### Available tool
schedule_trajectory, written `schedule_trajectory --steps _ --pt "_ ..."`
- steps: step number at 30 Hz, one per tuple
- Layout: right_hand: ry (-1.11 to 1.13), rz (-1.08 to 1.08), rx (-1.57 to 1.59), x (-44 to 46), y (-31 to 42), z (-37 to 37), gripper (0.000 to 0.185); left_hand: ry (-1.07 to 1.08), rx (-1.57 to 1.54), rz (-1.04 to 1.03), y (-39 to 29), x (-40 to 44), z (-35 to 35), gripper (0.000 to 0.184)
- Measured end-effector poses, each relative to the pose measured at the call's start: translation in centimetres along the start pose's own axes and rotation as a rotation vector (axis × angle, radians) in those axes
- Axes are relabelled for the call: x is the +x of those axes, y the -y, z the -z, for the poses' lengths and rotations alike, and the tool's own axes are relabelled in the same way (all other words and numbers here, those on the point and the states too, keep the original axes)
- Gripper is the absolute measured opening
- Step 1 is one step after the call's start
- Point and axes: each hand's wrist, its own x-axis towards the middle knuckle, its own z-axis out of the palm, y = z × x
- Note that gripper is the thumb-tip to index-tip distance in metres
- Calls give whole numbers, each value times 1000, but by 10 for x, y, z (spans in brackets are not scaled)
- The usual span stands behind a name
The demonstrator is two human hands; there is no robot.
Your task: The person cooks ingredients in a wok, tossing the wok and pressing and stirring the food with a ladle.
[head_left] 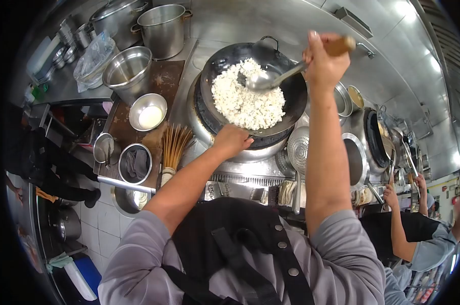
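White rice (250,104) is spread in a large dark wok (293,94) on a round burner. My right hand (327,60) is closed around the wooden handle of a metal ladle (264,81), whose bowl rests over the rice. At the wok's near rim, my left hand (232,141) is closed on something that I cannot make out, with its fingers curled. A bamboo brush (176,147) stands to the left of my left hand. A perforated skimmer (299,152) lies right of the wok.
Left of the wok are a bowl with pale contents (149,113), a steel bowl with dark cloth (135,163) and tall pots (162,33). At right, a co-worker (413,229) holds utensils by another wok. Another person in dark clothes (37,152) stands at far left.
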Motion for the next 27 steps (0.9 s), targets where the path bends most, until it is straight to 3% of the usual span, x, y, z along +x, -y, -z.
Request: schedule_trajectory --steps 2,3,7,9,11,13,15,18,19,21,23,25,27 --pt "-61 183 -100 -25 -59 20 18 20 8 4 -2 -4 -2 39" --pt "-19 123 -166 -31 -86 37 17 0 -6 -10 0 -6 -4 39" --pt "65 5 -58 29 3 -6 21 15 -2 1 -3 -2 -5 43" --pt "65 -19 -61 32 10 -12 21 -3 2 1 -3 -1 -4 43" --pt "-38 170 -26 12 -10 -13 21 -17 -1 3 -3 -2 -7 43" --pt "-87 74 -169 -16 -87 6 22 -90 -52 -49 1 -4 -11 43" --pt "37 -42 -41 4 -51 -3 22 -103 -37 -46 4 2 -10 43" --pt "46 -77 -4 33 1 -16 19 -52 -5 -29 -3 -3 -9 42" --pt "50 -72 -3 29 1 -17 19 -13 21 -11 -3 -1 -7 42" --pt "-42 134 -57 5 -14 -8 18 -59 -18 -21 -2 -3 -8 43" --pt "-124 87 -226 -28 -48 -6 18 -94 -54 -38 0 -6 -12 44" --pt "38 62 -93 -5 -52 7 19 -143 -79 -57 2 -4 -15 45" --pt "46 -14 -71 16 4 -1 19 -85 -56 -36 -2 -7 -15 45"
